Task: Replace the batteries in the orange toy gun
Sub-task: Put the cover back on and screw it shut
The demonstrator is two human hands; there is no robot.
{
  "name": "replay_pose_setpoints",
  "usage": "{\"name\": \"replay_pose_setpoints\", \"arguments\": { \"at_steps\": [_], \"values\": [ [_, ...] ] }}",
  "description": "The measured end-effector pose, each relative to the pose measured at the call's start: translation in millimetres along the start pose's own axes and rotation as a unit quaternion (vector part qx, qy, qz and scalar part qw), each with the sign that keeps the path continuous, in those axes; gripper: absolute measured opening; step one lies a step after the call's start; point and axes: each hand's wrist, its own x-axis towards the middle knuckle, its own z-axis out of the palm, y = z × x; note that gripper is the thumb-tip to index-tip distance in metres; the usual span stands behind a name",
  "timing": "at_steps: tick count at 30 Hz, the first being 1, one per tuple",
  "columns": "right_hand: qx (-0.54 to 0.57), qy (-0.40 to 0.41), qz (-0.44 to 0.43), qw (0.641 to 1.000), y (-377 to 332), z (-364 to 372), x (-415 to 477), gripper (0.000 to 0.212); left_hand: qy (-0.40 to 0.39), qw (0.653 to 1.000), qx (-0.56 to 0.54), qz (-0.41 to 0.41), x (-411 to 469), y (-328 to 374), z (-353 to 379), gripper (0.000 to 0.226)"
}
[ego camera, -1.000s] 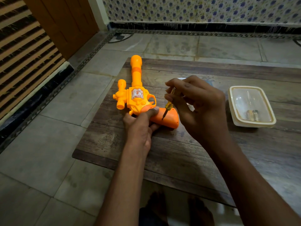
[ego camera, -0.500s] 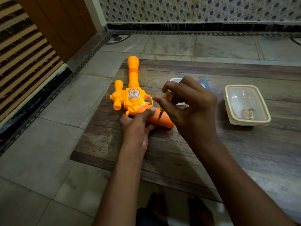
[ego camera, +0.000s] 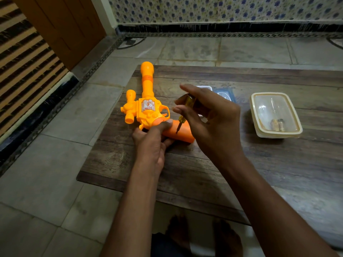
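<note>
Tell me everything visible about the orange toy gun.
The toy gun looks like plastic: yellow-orange body, long barrel pointing away, a scope-like tube beside it, a silvery sticker, a darker orange grip. It lies flat near the left edge of the wooden table. The left hand holds it at the grip; the screwdriver in the right hand touches the grip.

Toy gun (ego camera: pixel 146 112) lay near board's (ego camera: pixel 297 164) left edge, barrel toward far edge; container (ego camera: pixel 274 114) toward right edge, small tray (ego camera: pixel 225 93) between.
</note>
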Motion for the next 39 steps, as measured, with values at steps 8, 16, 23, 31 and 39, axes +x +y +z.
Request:
{"name": "replay_pose_setpoints", "arguments": {
  "at_steps": [8, 16, 23, 31, 39],
  "values": [
    [0.045, -0.096, -0.014, 0.994, 3, -11, 0, 0.047, 0.008, 1.0, -0.007, -0.005, 1, 0, 2, 0.069],
    [-0.04, -0.085, -0.041, 0.995, 4, -15, 1, 0.036, 0.013, 1.0, 0.0, 0.001, 1, -1, 1, 0.064],
    [-0.078, -0.06, -0.029, 0.995, 0, -14, 0, 0.029, 0.026, 1.0, 0.014, 0.0, -2, 1, 3, 0.065],
    [-0.038, -0.055, 0.006, 0.998, 0, -14, -2, 0.027, 0.032, 0.999, 0.029, 0.002, -6, 3, 4, 0.064],
    [0.077, 0.023, 0.064, 0.995, -6, -10, -2, 0.027, 0.097, 0.982, 0.149, 0.056, -9, 16, -6, 0.062]
  ]
}}
